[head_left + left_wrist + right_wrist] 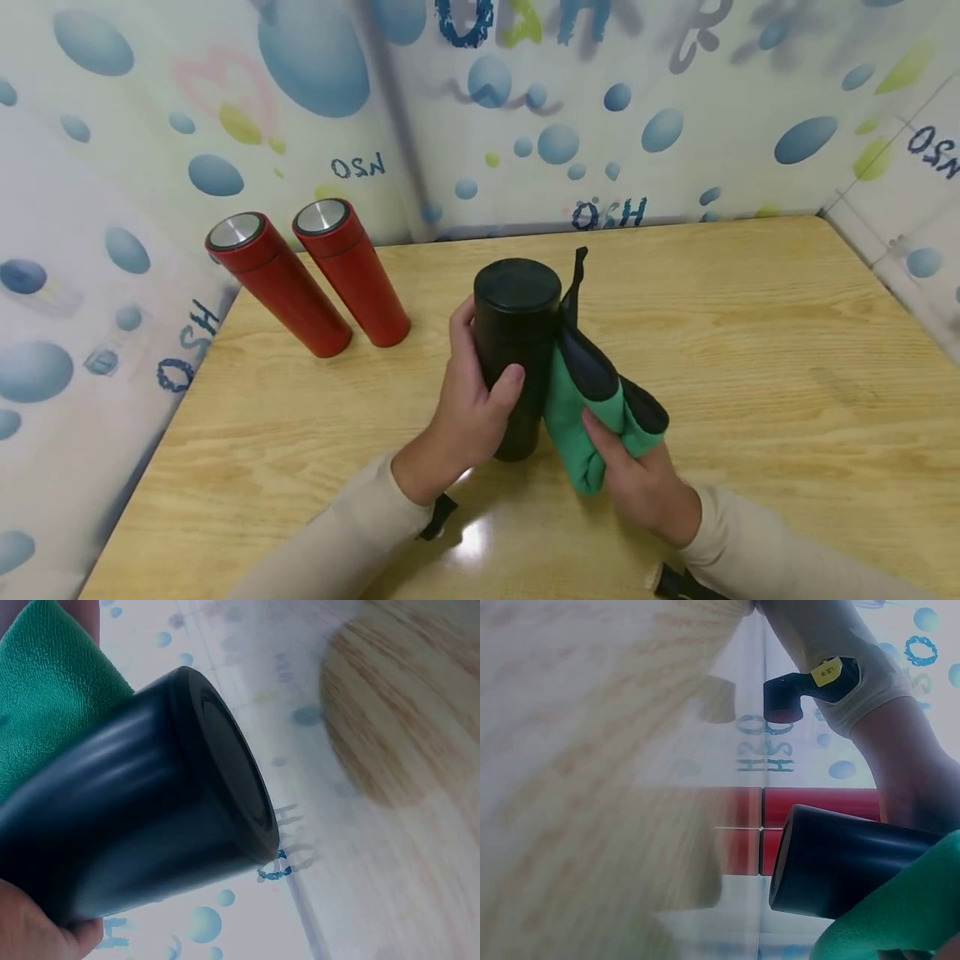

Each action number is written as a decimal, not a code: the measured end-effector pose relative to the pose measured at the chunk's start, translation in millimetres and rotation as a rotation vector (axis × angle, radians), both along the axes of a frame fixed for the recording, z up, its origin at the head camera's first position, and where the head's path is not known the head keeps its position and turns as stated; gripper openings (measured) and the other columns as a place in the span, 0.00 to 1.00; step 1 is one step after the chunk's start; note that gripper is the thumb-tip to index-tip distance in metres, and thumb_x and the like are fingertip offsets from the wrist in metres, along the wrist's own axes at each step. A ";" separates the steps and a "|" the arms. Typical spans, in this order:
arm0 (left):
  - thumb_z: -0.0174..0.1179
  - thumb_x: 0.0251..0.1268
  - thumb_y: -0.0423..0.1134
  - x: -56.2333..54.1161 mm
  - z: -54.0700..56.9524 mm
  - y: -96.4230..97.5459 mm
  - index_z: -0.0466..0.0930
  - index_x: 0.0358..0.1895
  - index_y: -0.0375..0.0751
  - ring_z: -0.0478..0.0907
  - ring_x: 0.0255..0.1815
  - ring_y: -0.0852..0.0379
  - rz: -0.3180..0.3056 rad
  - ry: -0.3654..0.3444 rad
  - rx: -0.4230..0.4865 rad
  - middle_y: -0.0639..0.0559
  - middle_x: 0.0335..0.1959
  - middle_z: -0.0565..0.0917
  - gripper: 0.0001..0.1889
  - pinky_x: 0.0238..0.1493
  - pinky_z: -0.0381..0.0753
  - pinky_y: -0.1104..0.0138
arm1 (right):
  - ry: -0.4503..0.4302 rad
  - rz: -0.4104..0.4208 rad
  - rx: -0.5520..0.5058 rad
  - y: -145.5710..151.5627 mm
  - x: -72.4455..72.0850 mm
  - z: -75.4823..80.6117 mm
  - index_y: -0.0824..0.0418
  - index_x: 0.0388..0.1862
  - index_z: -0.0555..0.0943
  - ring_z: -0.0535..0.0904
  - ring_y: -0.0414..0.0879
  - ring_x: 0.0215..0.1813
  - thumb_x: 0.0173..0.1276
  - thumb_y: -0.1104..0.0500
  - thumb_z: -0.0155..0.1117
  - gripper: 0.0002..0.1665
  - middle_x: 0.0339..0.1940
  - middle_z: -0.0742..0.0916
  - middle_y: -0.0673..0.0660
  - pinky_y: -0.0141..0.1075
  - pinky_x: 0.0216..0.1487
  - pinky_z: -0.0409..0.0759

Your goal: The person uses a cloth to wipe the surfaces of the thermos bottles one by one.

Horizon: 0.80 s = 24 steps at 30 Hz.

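Note:
A black thermos flask (517,333) is gripped by my left hand (465,408), with the thumb across its near side and the fingers behind it. In the left wrist view the flask's base (232,761) is raised off the table. My right hand (641,483) holds a folded green cloth (577,433) with dark edging against the flask's right side. Also in the right wrist view, the cloth (900,915) lies along the black flask (847,862). The fingers under the cloth are partly hidden.
Two red thermos flasks (281,287) with silver lids stand upright side by side at the back left of the wooden table (750,350). Behind the table rises a wall (420,125) patterned with blue drops. A camera strap sits on each wrist.

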<state>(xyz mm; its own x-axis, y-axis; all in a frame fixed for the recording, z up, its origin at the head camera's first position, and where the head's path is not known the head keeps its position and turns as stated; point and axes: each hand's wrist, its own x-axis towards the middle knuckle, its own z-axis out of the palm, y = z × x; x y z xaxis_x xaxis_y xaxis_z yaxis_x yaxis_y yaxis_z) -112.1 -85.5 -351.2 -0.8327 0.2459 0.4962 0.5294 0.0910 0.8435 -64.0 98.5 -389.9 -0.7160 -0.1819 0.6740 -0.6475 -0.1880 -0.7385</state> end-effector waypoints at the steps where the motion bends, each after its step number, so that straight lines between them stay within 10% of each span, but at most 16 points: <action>1: 0.48 0.67 0.72 0.0 0.1 -0.1 0.46 0.75 0.44 0.70 0.65 0.52 -0.016 0.007 0.002 0.45 0.67 0.70 0.46 0.66 0.72 0.52 | 0.005 0.004 -0.008 0.2 -0.4 0.0 0.70 0.69 0.70 0.81 0.32 0.31 0.71 0.81 0.43 0.30 0.34 0.84 0.51 0.25 0.37 0.81; 13: 0.45 0.73 0.65 -0.8 -2.8 1.1 0.41 0.77 0.43 0.67 0.68 0.48 -0.128 0.072 -0.058 0.43 0.71 0.64 0.42 0.71 0.69 0.55 | 0.015 -0.057 -0.054 3.8 -4.1 5.6 0.62 0.51 0.79 0.74 0.39 0.19 0.71 0.81 0.44 0.23 0.16 0.76 0.56 0.32 0.23 0.74; 24: 0.50 0.72 0.63 0.3 -2.1 -0.8 0.41 0.79 0.51 0.68 0.69 0.51 -0.098 0.047 -0.093 0.48 0.73 0.65 0.42 0.71 0.69 0.53 | -0.031 -0.101 -0.029 4.0 -1.3 5.7 0.66 0.70 0.70 0.79 0.32 0.52 0.67 0.85 0.41 0.35 0.55 0.84 0.47 0.23 0.57 0.77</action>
